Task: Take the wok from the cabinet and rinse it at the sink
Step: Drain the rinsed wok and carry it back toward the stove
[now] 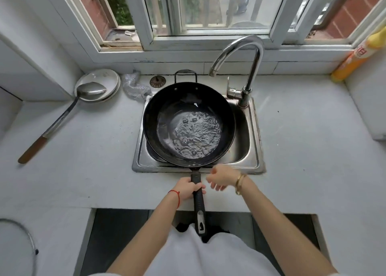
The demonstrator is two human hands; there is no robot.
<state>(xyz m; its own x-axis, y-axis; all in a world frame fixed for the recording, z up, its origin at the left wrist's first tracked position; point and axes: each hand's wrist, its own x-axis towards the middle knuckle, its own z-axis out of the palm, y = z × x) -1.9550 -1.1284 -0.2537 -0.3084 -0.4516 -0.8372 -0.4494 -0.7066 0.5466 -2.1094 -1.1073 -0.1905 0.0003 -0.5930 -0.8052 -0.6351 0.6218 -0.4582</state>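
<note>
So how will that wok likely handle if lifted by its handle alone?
The wok likely feels front-heavy: water pools in its bowl, far from the left hand gripping the handle. The water would probably slosh when tilted. It looks rigid metal.

The white bench (302, 150) runs under the window and has a steel sink (255, 142) set into its middle, with a curved tap (248, 67) at the sink's back right corner. On the left part lie white plates (100, 77) with a metal ladle (62, 117) resting on them, its wooden handle end down on the bench. A grey scouring cloth (133, 88) lies just beside the plates, and an orange-yellow bottle (355, 58) leans in the far right corner.
</note>
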